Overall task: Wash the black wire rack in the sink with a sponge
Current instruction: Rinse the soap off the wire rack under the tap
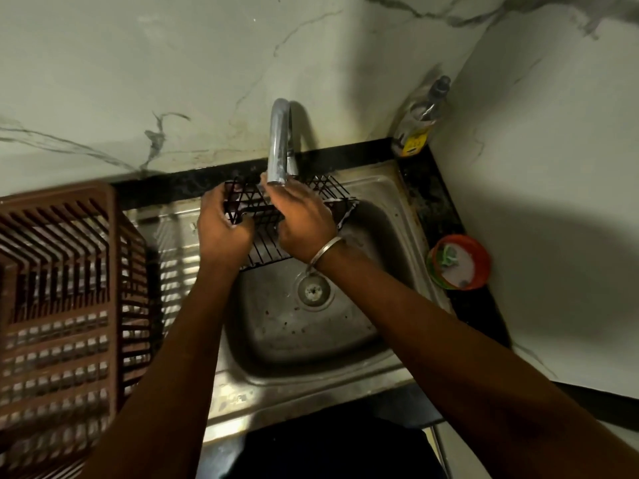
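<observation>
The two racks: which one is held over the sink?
The black wire rack, gripped by the left hand; the brown plastic rack stands on the left, untouched.

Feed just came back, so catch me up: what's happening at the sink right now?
A person holds the black wire rack over the sink, just under the faucet. The left hand grips its left end; the right hand lies across its top. No sponge shows; one could be hidden under that palm.
</observation>
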